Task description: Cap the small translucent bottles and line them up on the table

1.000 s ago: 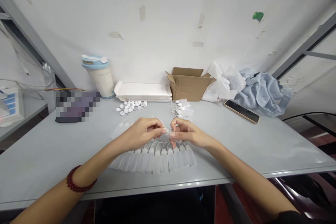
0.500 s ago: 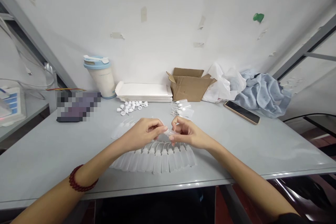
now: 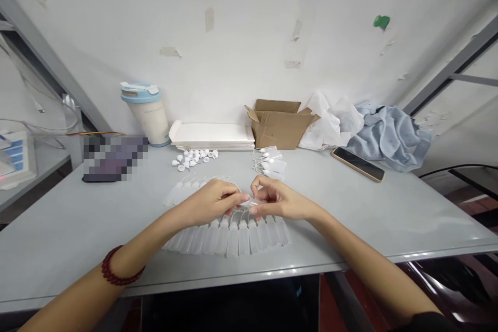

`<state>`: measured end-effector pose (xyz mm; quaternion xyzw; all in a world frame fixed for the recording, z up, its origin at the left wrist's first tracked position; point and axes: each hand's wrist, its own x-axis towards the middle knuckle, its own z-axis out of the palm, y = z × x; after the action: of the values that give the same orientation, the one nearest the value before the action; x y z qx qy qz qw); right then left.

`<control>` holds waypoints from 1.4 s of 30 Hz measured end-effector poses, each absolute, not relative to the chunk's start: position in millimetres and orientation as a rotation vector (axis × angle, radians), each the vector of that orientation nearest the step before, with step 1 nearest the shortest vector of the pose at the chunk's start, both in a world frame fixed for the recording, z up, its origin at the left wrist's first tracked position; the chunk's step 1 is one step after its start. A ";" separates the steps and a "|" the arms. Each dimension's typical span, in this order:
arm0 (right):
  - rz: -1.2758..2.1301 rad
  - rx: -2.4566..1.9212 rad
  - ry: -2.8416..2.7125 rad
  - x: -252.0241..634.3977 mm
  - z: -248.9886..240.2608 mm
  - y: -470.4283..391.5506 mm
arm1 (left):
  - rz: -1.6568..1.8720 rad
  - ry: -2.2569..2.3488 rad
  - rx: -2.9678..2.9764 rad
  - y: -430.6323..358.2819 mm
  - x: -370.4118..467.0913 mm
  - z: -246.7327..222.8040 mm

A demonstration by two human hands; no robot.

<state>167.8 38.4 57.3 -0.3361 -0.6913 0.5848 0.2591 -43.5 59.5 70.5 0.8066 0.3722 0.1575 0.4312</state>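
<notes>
Above the middle of the table, a small translucent plastic squeeze bottle (image 3: 255,202) lies on its side between my hands. My left hand (image 3: 213,200) pinches its neck end with thumb and fingers, covering most of that end. My right hand (image 3: 283,199) is closed round the body. Below them fans a row of similar bottles (image 3: 232,241), each with a thin white strap at its neck. Another row of bottles (image 3: 177,193) is partly hidden behind my left hand. Several bottles with white tops (image 3: 274,166) lie in a small group beyond my right hand.
Loose white caps (image 3: 194,158) are scattered before a flat white stack (image 3: 212,136). Along the wall stand a blue-lidded cup (image 3: 150,116), an open cardboard box (image 3: 278,129), a plastic bag (image 3: 330,122) and blue cloth (image 3: 391,135). A phone (image 3: 358,164) lies at right, a blurred dark item (image 3: 114,160) at left.
Both hands stay closed on the bottle and have dipped slightly, with the fingers closer together at its neck. The view has shifted a little.
</notes>
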 end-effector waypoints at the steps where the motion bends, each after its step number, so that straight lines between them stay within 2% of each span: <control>1: 1.602 -0.906 -1.869 168.4 57.5 39.1 | 0.403 0.935 2.004 59.2 -43.3 71.1; 13: 1.666 -0.903 -1.722 167.7 57.1 42.1 | 0.621 0.896 1.859 55.9 -42.7 74.9; 31: 1.410 -0.962 -1.637 164.8 52.1 43.7 | 0.709 0.941 1.920 56.3 -41.1 71.2; 42: 0.875 -1.067 -1.883 159.6 51.9 37.6 | 0.619 1.016 1.935 59.4 -40.6 66.1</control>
<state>159.6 37.6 51.9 -0.4203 -0.7418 0.3446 0.3928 -40.6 59.4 66.1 0.7725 0.4056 0.2471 0.4215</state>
